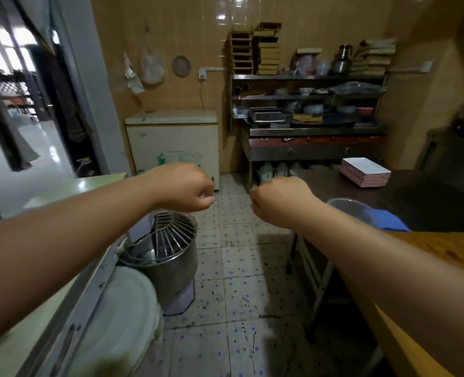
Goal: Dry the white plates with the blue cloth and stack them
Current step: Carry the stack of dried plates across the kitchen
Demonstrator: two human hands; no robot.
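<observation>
Above the tiled floor (239, 268), in the aisle between the two work surfaces, both hands are hovering with fingers curled under and nothing in them. The left hand (183, 186) and the right hand (277, 198) are sitting near each other, apart, each closed loosely on air.

The white plates (365, 172) are sitting in a stack on the dark worktop (429, 202) to the person's right, near its far end. The blue cloth (387, 220) is lying on the same worktop, touching or just beside a metal bowl (346, 206) — the forearm is hiding part of both.

Judged step: no drying is under way; neither cloth nor plate is in hand. The next move is calling for the right hand to swing right, over the worktop edge, and take the cloth, with the left hand then reaching across for a plate.

Clearances: the aisle is giving open room ahead. On the left, a steel pot (168, 257) with a wire rack on top is standing close under the left forearm. On the right, the worktop edge is running directly beneath the right forearm — a low sweep risks knocking the bowl.
</observation>
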